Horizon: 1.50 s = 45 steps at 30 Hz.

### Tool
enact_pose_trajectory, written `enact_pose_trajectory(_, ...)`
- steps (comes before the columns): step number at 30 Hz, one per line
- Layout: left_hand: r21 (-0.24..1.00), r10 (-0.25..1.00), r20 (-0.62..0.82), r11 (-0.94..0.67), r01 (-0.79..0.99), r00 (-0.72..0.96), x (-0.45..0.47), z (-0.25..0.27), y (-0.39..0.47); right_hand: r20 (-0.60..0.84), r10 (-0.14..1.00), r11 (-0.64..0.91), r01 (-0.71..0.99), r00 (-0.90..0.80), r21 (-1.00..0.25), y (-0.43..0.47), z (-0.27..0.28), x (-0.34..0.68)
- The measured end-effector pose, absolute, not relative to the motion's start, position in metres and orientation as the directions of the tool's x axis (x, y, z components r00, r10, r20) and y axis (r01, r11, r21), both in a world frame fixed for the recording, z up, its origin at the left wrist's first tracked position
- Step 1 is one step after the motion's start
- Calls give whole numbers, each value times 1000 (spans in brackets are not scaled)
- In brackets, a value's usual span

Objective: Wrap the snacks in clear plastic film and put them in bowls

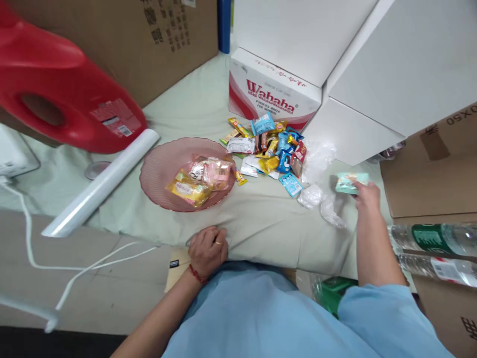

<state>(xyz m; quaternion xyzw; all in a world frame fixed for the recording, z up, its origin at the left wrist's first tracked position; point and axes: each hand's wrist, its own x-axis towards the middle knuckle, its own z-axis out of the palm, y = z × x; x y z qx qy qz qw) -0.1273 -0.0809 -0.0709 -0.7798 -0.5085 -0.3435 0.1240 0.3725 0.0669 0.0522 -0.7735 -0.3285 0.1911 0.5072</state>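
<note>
My right hand is closed on a mint-green snack packet, holding it at its lower right part over the right side of the table. My left hand rests loosely curled at the table's front edge, with nothing visible in it. Ahead of that hand stands a pink ribbed plastic bowl. Inside the bowl lie a yellow snack packet and pink-and-clear wrapped snacks. To the right of the bowl is a heap of small wrapped snacks in several colours.
Crumpled clear plastic lies between the heap and my right hand. A Wahaha carton and white boxes stand behind. At left are a red jug, a white roll and a cable. Bottles lie at right.
</note>
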Motion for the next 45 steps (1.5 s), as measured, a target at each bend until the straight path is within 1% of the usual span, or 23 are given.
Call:
enact_pose_trajectory(2, 168, 709, 662, -458, 873, 245, -126, -69, -81, 67, 728, -180, 285, 682, -941, 67, 72, 361)
enact_pose_trajectory(3, 173, 711, 660, -457, 872, 241, -126, -68, -81, 73, 775, -114, 253, 627, -961, 70, 82, 349)
enact_pose_trajectory(5, 180, 717, 655, -456, 871, 240, -126, -66, -82, 101, 909, 40, 157, 405, -987, 83, 102, 307)
enact_pose_trajectory(7, 183, 719, 651, -461, 868, 244, -126, -66, -83, 123, 984, 113, 78, 127, -991, 100, 116, 245)
enact_pose_trajectory(9, 189, 717, 652, -468, 863, 246, -126, -67, -84, 114, 989, 121, 74, -95, -990, 117, 120, 170)
enact_pose_trajectory(11, 192, 719, 651, -467, 863, 244, -127, -68, -85, 71, 966, 105, 125, -249, -987, 132, 112, 93)
enact_pose_trajectory(14, 190, 719, 650, -469, 863, 247, -127, -70, -86, 36, 932, 140, 266, -362, -954, 149, 85, -8)
enact_pose_trajectory(16, 187, 719, 648, -471, 862, 253, -128, -70, -86, 19, 933, 215, 515, -358, -830, 152, 68, -56)
enact_pose_trajectory(18, 188, 720, 644, -476, 859, 258, -130, -71, -87, -16, 928, 296, 763, -372, -575, 148, 58, -86)
enact_pose_trajectory(19, 189, 721, 642, -479, 857, 261, -130, -71, -87, -17, 921, 343, 834, -389, -433, 145, 56, -95)
enact_pose_trajectory(21, 192, 724, 636, -485, 853, 268, -131, -72, -87, 19, 894, 441, 873, -447, -211, 137, 60, -99)
enact_pose_trajectory(22, 191, 723, 635, -489, 851, 273, -132, -72, -87, 55, 877, 479, 865, -477, -146, 134, 65, -97)
enact_pose_trajectory(25, 189, 719, 641, -487, 853, 269, -132, -71, -87, 161, 865, 492, 866, -475, -85, 127, 84, -75)
enact_pose_trajectory(27, 195, 717, 645, -487, 851, 263, -131, -70, -87, 212, 902, 403, 910, -376, -97, 126, 94, -52)
enact_pose_trajectory(29, 204, 717, 645, -494, 845, 263, -131, -69, -86, 186, 951, 272, 955, -248, -116, 127, 98, -26)
enact_pose_trajectory(31, 206, 716, 646, -498, 842, 265, -132, -68, -86, 31, 981, 195, 972, -192, -132, 127, 95, -2)
enact_pose_trajectory(32, 204, 716, 647, -496, 844, 264, -132, -68, -86, -75, 976, 193, 969, -207, -156, 126, 91, 7)
enact_pose_trajectory(33, 202, 717, 647, -491, 847, 262, -132, -68, -87, -176, 955, 200, 958, -237, -205, 125, 86, 15)
enact_pose_trajectory(35, 197, 725, 637, -482, 854, 262, -133, -69, -87, -327, 901, 150, 913, -285, -380, 121, 73, 23)
enact_pose_trajectory(37, 199, 746, 612, -469, 860, 265, -134, -69, -88, -419, 868, -24, 822, -265, -569, 117, 60, 24)
enact_pose_trajectory(38, 203, 759, 596, -460, 864, 264, -135, -68, -88, -454, 857, -120, 764, -243, -635, 115, 54, 22)
enact_pose_trajectory(40, 209, 781, 567, -442, 873, 260, -135, -66, -88, -490, 846, -250, 656, -209, -712, 112, 46, 20)
enact_pose_trajectory(45, 196, 793, 558, -414, 889, 246, -132, -57, -88, -465, 868, -335, 488, -172, -806, 96, 54, 40)
